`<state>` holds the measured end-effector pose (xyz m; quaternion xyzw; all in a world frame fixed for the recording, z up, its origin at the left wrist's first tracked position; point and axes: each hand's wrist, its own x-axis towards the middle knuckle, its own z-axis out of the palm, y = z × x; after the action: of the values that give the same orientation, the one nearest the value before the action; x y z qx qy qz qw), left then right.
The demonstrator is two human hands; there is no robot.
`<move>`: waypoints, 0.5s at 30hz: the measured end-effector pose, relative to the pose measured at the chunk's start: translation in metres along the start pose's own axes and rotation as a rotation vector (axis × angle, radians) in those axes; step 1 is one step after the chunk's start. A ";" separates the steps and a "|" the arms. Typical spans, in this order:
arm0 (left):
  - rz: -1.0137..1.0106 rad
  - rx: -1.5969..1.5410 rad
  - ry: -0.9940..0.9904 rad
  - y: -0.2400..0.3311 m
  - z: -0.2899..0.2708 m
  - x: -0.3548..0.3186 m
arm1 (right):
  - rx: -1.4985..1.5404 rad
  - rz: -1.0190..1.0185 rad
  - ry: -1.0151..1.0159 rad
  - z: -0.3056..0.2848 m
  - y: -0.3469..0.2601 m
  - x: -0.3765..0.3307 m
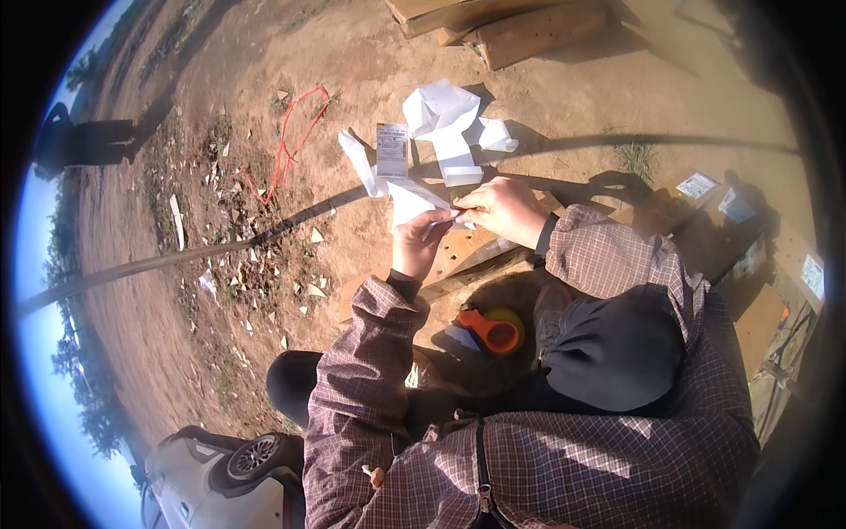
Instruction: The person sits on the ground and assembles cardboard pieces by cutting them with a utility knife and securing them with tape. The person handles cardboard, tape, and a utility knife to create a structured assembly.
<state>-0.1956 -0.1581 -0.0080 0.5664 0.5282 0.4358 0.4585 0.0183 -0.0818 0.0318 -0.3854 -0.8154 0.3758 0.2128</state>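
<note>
My left hand (pixel 419 242) and my right hand (pixel 507 210) come together in front of me, both closed in a pinch at the lower end of a white paper strip (pixel 411 201). The strip runs away from my fingers toward a printed shipping label (pixel 392 152), which lies at its far end. Crumpled and folded white paper (pixel 441 108) spreads on the ground just beyond my right hand. Under my hands is a flat brown cardboard box (pixel 471 250) with a few small holes. Fingertip detail is partly lost in the glare.
Between my legs sits an orange tape dispenser (pixel 500 337). Cardboard boxes lie at the top (pixel 539 33) and on the right (pixel 756 260). An orange cord (pixel 284 150) and pale scraps are on the dirt. A person (pixel 84 141) stands far left; a car (pixel 216 476) is lower left.
</note>
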 end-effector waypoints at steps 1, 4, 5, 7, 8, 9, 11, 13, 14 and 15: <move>-0.020 0.052 -0.012 -0.003 -0.002 -0.001 | 0.055 0.034 -0.011 -0.001 0.001 0.000; 0.014 -0.023 -0.052 -0.005 -0.008 0.008 | 0.101 0.076 -0.001 -0.019 0.009 0.006; 0.009 -0.031 -0.046 -0.007 -0.018 0.011 | 0.119 0.031 0.069 -0.022 0.020 0.012; -0.046 0.181 0.080 -0.018 -0.046 0.026 | 0.035 -0.002 0.314 -0.054 0.047 0.020; -0.087 0.257 0.183 -0.021 -0.071 0.026 | 0.047 0.099 0.334 -0.070 0.049 0.022; -0.117 0.313 0.281 -0.028 -0.089 0.030 | 0.034 0.203 0.357 -0.092 0.053 0.018; -0.233 0.313 0.484 -0.056 -0.119 0.030 | 0.214 0.446 0.241 -0.121 0.067 0.002; -0.175 0.122 0.562 -0.103 -0.159 0.006 | 0.347 0.492 0.236 -0.102 0.079 -0.015; -0.290 0.544 0.554 -0.124 -0.166 0.001 | 0.358 0.408 0.205 -0.093 0.100 -0.031; -0.374 0.529 0.610 -0.152 -0.205 -0.019 | 0.412 0.296 0.169 -0.073 0.115 -0.034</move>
<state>-0.4273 -0.1619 -0.1164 0.4045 0.8259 0.3426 0.1919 0.1395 -0.0278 -0.0137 -0.4789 -0.6359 0.5274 0.2968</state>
